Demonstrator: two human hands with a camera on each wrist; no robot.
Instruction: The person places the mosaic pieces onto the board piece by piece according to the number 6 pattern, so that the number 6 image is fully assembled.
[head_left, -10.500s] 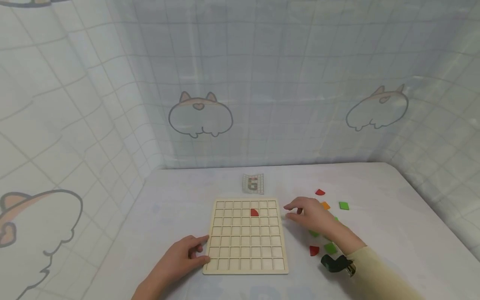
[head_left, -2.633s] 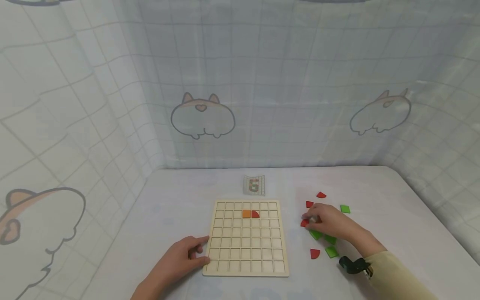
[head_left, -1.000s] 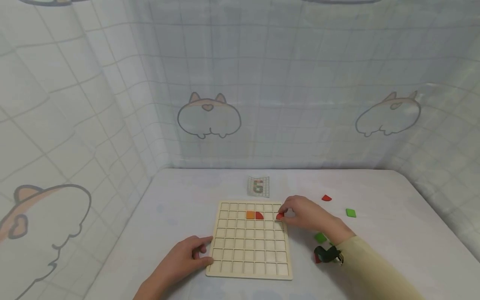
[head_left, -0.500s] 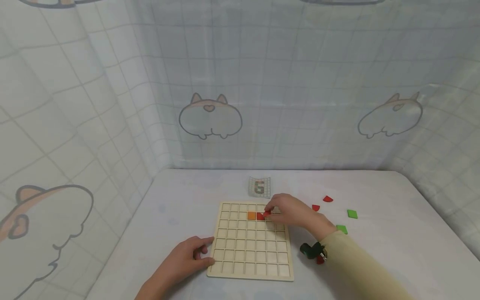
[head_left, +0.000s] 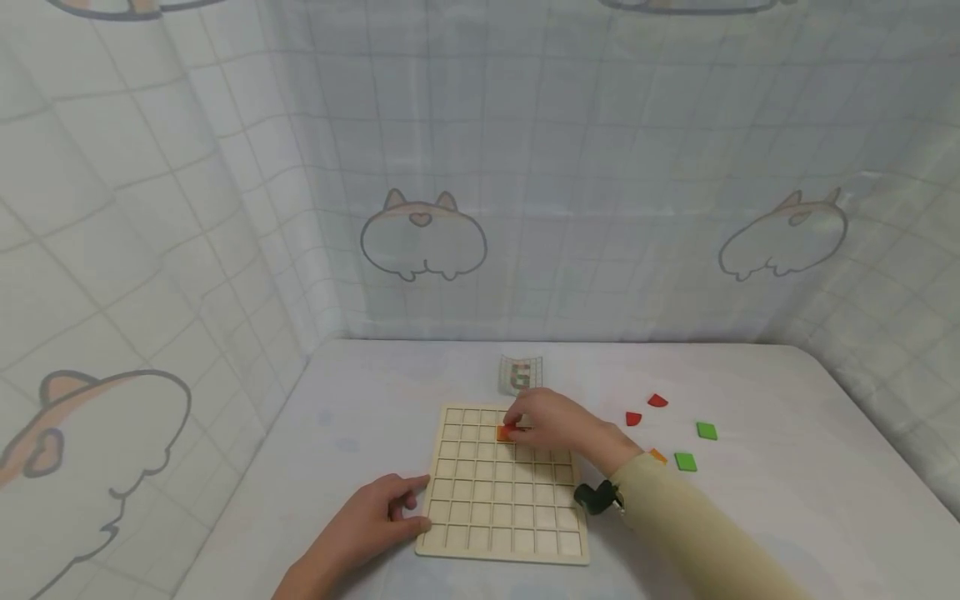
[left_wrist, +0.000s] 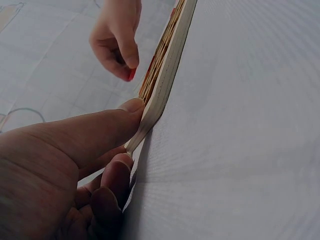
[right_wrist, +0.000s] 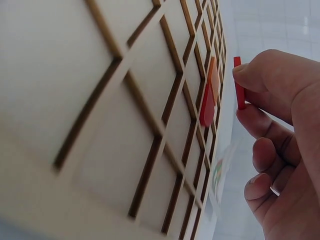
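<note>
A pale wooden grid board (head_left: 480,504) lies flat on the table. My left hand (head_left: 378,512) grips its left edge; in the left wrist view the thumb (left_wrist: 107,125) lies on the rim. My right hand (head_left: 555,421) is over the upper part of the board and pinches a thin red piece (right_wrist: 239,82) between thumb and index finger, held edge-on and apart from the cells. An orange square tile (right_wrist: 213,70) and a red quarter-circle tile (right_wrist: 207,107) sit side by side in the grid. From the head, the right fingers cover that red tile.
Behind the board lies a small card (head_left: 512,375) with a coloured pattern like a G. To the right are loose red quarter-circles (head_left: 657,401), green squares (head_left: 707,431) and an orange piece (head_left: 657,456), partly behind the right sleeve. A patterned sheet hangs around the table.
An orange square has been set left of the red quarter-circle. My right hand has since picked a red piece from the right and carried it left over the board. The left hand stays put.
</note>
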